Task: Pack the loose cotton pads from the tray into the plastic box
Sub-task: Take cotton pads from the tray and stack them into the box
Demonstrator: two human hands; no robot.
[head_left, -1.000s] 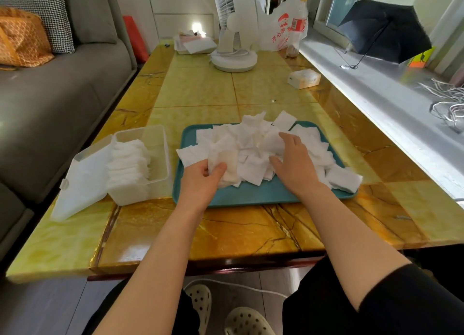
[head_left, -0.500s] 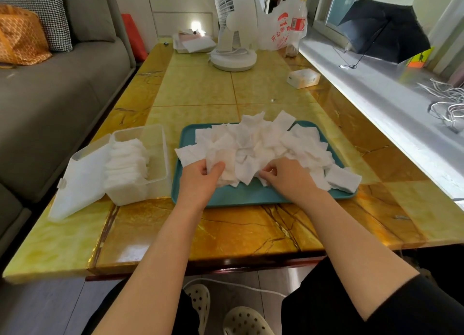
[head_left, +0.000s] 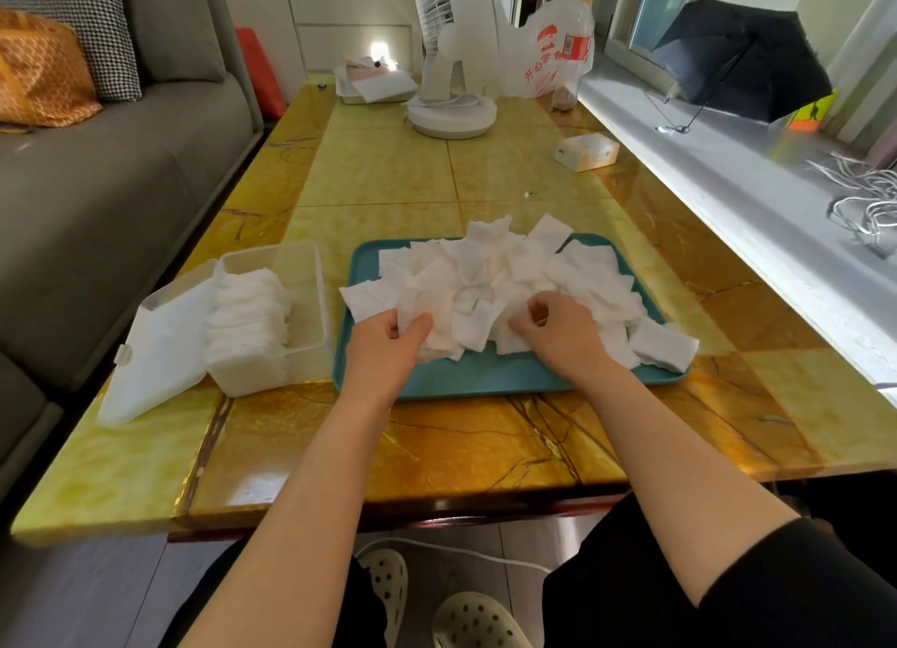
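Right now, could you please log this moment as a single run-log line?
stage: gathering | left hand: grips pads | right hand: pinches pads | tray: heaped | box: open, partly filled

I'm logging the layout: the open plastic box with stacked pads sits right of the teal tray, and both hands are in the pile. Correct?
No: the head view shows the plastic box left of the teal tray, not right. It is open with pads stacked inside, and the left hand and right hand are both in the pile.
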